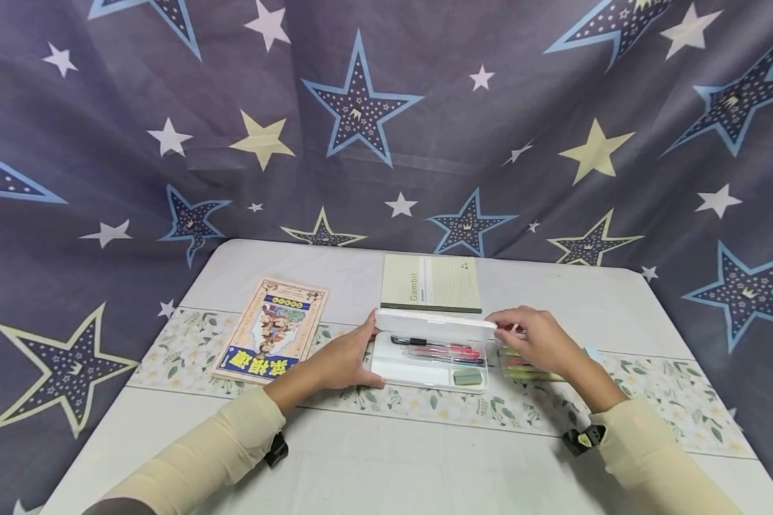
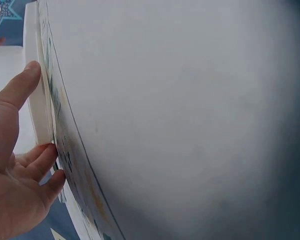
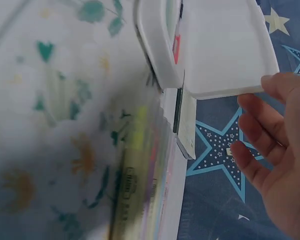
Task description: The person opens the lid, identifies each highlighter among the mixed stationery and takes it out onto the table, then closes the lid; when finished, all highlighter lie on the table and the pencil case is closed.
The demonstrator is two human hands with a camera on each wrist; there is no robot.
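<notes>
A white pencil case (image 1: pixel 412 381) stands on the table with its lid (image 1: pixel 434 325) raised. Inside lie a black pen (image 1: pixel 409 341), several pens with red and pink parts (image 1: pixel 447 352) and a green eraser (image 1: pixel 467 377). My left hand (image 1: pixel 351 355) grips the left end of the case, thumb (image 2: pixel 27 82) against its front wall and fingers at the back corner. At the right corner of the lid, my right hand (image 1: pixel 531 336) pinches the edge between thumb and fingertips (image 3: pixel 255 107). Below that hand lies a clear pack of highlighters (image 1: pixel 524 366), partly hidden by the wrist.
Behind the case lies a pale green notebook (image 1: pixel 447 282) marked "Gambit". To the left is a book with a colourful illustrated cover (image 1: pixel 273 329). A floral strip (image 1: pixel 425 404) crosses the white table. Star-patterned cloth (image 1: pixel 361 186) hangs behind and at both sides.
</notes>
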